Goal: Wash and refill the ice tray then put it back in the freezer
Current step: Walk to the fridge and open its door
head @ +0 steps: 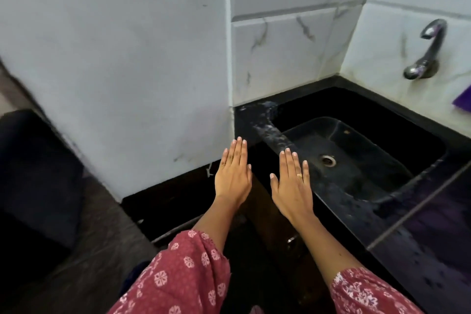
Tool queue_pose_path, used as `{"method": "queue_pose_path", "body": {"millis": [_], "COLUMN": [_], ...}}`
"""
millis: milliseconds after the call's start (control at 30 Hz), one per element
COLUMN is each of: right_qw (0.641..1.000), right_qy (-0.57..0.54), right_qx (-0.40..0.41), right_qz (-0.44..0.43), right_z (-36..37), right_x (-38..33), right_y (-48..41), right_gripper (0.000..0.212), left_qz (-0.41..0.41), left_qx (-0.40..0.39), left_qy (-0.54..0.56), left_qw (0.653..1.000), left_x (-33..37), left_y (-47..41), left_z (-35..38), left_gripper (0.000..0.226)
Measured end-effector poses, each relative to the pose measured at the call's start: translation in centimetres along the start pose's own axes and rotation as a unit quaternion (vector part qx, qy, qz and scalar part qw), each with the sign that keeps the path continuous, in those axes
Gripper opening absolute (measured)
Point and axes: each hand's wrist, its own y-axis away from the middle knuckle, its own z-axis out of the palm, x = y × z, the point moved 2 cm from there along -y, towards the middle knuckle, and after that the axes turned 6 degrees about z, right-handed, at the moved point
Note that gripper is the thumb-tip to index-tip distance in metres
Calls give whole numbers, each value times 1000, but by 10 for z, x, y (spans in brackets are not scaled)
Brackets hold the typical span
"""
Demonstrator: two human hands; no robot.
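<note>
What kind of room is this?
Most likely a kitchen, or some washing-up corner. There is a black sink with a round drain, a metal tap sticking out of the tiled wall, and a dark, wet counter beside the sink.

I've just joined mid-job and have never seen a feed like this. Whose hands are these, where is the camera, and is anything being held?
There is no machine here: a person works with bare hands. The single picture comes from a camera worn on their head, looking down. The left hand and right hand are stretched out flat and hold nothing. To their right is a black sink with its drain, and a tap on the tiled wall. No ice tray is in view.
</note>
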Motion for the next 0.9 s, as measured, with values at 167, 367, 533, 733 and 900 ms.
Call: {"method": "queue_pose_path", "body": {"millis": [167, 367, 533, 733, 900], "right_qw": [996, 981, 964, 933, 896], "right_qy": [-34, -54, -58, -81, -105], "right_qx": [-42, -83, -98, -125, -147], "right_qz": [-73, -165, -241, -327, -406], "right_z": [13, 31, 41, 49, 50], "right_x": [-45, -93, -126, -162, -189], "right_y": [9, 20, 31, 54, 81], "right_gripper": [60, 60, 64, 63, 63], "left_qz": [-80, -177, -275, -370, -441], "left_qx": [-9, 4, 3, 13, 27], "left_qy": [-12, -28, -59, -65, -110], "left_qw": [997, 984, 960, 926, 890], "left_x": [-38, -73, -91, -101, -106], "left_y": [40, 88, 123, 166, 208], "left_z": [-8, -10, -15, -24, -35], "left_gripper": [59, 65, 62, 63, 60]}}
